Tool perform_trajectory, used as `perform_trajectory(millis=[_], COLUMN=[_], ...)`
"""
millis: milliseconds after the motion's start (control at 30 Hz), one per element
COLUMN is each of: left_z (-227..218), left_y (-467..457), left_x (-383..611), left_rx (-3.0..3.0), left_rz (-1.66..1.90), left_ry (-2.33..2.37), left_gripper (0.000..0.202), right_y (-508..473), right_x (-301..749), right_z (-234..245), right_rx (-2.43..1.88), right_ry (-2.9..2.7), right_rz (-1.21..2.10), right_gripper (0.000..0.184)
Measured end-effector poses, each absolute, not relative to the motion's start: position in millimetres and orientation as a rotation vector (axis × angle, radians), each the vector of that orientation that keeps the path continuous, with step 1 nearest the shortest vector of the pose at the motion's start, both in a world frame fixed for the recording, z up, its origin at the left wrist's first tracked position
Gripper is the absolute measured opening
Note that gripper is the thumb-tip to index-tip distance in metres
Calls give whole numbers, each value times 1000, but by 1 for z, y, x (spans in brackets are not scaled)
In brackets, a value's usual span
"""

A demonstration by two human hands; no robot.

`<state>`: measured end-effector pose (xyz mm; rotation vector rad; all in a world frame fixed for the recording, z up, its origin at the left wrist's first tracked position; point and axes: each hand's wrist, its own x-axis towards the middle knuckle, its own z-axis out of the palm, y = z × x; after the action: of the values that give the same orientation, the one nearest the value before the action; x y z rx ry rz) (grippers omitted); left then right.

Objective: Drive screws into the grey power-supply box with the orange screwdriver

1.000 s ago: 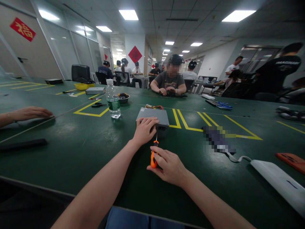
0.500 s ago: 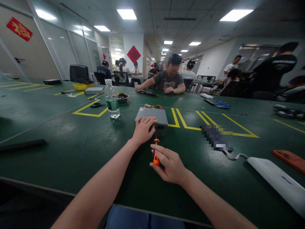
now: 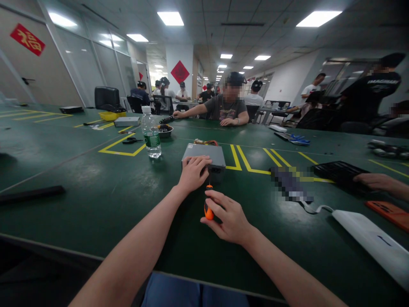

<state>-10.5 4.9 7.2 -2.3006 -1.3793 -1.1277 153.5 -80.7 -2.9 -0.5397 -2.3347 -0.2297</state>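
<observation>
From one head-worn camera, we look forward and down, our bare left hand (image 3: 193, 172) and bare right hand (image 3: 228, 216) close below, across a wide, flat, dark-green table (image 3: 79, 209)

Probably an office workroom, with glass partitions (image 3: 76, 68) and taped worktable (image 3: 121, 200).

Bare forearms (image 3: 140, 243) and wrists (image 3: 179, 192), plain blue legwear (image 3: 172, 293)

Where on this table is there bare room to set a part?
Bare tabletop lies between the black bar and left forearm, and between right forearm and white device. It is crowded around the grey metal box, left hand and screwdriver, and at the right, where another person's hand is by a black object and orange phone.
</observation>
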Motion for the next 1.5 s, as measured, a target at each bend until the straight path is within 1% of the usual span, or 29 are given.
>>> perform_trajectory(millis=[167, 267, 367, 533, 733, 800, 867, 933, 1133, 1300, 1367, 1500], left_z=[8, 7, 7, 7, 8, 8, 7, 7, 7, 7, 7, 7], left_y=[5, 5, 6, 5, 4, 5, 5, 5, 6, 6, 6, 6], left_x=[-10, -11, -11, -10, -11, -11, -11, -11, -11, -11, -11, -11], left_rx=[-2307, -2312, -2315, -2303, -2305, -2303, -2302, -2303, -2307, -2305, -2299, -2302], left_rz=[-1127, -1139, -1136, -1125, -1115, -1118, -1119, -1119, -1123, -1120, -1121, -1129], left_ry=[-1382, -1368, -1361, -1381, -1386, -1377, -1370, -1365, -1360, -1372, -1379, -1371], left_gripper=[26, 26, 27, 28, 27, 27, 26, 26, 27, 26, 26, 25], right_y=[-80, -81, -83, -83, -83, -82, -82, -82, -85, -83, -81, -80], right_x=[154, 154, 153, 151, 151, 151, 152, 153, 153, 152, 152, 152], right_z=[-7, -5, -1, 2, -5, -6, -6, -4, 3, -4, -8, -6], right_rx=[-539, -538, -536, -515, -512, -534, -548, -552, -535, -496, -498, -517], right_ry=[-2291, -2328, -2401, -2382, -2247, -2239, -2261, -2322, -2383, -2298, -2263, -2289], right_rz=[-146, -65, -104, -271, -182, -116, -65, -72, -258, -160, -90, -27], right_gripper=[29, 38, 41, 34, 27, 30, 39, 43, 33, 27, 29, 39])
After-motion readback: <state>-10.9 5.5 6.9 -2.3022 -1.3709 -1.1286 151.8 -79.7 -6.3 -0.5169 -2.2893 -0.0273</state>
